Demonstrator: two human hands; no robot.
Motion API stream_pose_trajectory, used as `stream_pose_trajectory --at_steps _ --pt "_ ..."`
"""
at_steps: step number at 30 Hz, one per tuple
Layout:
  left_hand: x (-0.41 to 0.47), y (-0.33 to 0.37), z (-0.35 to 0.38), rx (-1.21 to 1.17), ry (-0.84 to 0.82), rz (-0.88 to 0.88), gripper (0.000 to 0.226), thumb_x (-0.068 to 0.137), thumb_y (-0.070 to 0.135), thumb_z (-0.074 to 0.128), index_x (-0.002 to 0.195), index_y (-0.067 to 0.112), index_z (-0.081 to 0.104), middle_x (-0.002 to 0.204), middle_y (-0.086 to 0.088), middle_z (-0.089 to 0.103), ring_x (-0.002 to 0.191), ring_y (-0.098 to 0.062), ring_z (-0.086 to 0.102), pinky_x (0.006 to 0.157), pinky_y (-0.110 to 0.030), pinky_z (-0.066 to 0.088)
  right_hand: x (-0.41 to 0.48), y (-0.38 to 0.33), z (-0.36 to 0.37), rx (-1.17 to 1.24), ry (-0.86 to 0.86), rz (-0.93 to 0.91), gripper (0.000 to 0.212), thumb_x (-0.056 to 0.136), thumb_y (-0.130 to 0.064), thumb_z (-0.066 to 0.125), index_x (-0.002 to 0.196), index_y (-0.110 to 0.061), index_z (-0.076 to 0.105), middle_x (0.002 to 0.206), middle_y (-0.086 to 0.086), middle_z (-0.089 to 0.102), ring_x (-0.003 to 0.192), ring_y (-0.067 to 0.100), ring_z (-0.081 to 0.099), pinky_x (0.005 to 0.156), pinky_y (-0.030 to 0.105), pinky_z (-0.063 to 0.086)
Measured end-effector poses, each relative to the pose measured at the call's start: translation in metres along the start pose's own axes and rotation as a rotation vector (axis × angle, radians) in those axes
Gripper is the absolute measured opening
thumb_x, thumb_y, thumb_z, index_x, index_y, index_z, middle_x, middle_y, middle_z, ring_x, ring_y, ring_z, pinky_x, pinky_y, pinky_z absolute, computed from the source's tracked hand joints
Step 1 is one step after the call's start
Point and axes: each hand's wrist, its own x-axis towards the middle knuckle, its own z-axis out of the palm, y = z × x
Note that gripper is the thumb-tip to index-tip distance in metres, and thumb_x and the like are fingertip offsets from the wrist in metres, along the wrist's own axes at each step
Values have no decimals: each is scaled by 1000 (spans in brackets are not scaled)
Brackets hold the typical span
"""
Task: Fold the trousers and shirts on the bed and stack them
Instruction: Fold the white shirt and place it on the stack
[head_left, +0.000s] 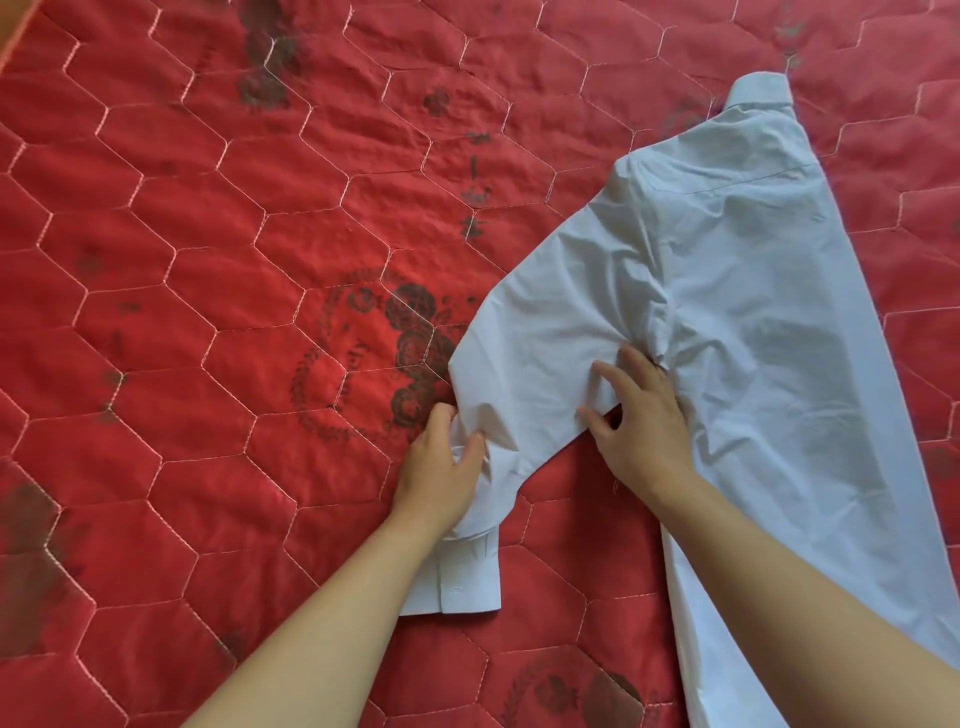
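Early stage, as judged: white shirt (753, 338) partly folded on bed (208, 260). Sleeve (545, 332) is pinched by left hand (441, 467), fingers (474, 446) curled, and pressed by right hand (641, 421), fingers spread. No stack is seen.

Both arms are bare and reach forward from the lower edge of the view. The left forearm (311, 623) rises from the bottom centre, slanting up and to the right. The left hand (441, 467) shows its back, and its curled fingers (442, 415) and thumb pinch a bunch of the white shirt sleeve (530, 364). The right forearm (810, 582) comes in from the lower right corner, slanting up and to the left. The right hand (647, 431) lies palm down on the same sleeve with its fingers spread and only a little bent. The two hands are near each other but do not touch.
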Motion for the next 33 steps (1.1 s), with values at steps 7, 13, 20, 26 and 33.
stream_pose_trajectory --at_steps 7,13,20,26,33 --pt "24 16 10 -275 -152 -19 57 89 24 59 138 23 31 124 11 52 112 -6 50 88 -14 35 -10 8 0 6 29 -121 44 79 -20 71 121 -20 60 141 1 45 133 24 37 108 44 25" --pt "60 45 22 -377 -155 -36 67 93 16 54 147 15 16 134 2 50 87 -2 52 76 -6 37 -11 20 -2 -1 -32 -134 49 80 -27 70 127 -28 56 146 -8 39 137 15 31 110 38 20" --pt "51 47 19 -18 -206 94 7 86 28 62 84 23 58 67 7 51 57 -4 43 55 -20 34 -13 25 -5 -26 -70 -150 47 85 -35 63 130 -35 51 149 -11 33 138 14 29 111 42 24" --pt "36 26 3 0 -229 157 22 88 32 60 74 15 57 90 8 56 95 -11 46 79 -22 35 -11 17 1 25 11 -91 39 84 -41 61 122 -33 56 145 -10 39 136 10 30 110 44 25" --pt "60 42 -62 -132 -145 242 21 82 38 56 80 17 54 66 2 57 62 -15 51 61 -33 41 -9 0 11 20 26 34 54 79 -39 67 129 -30 48 148 -3 34 136 19 27 103 44 30"
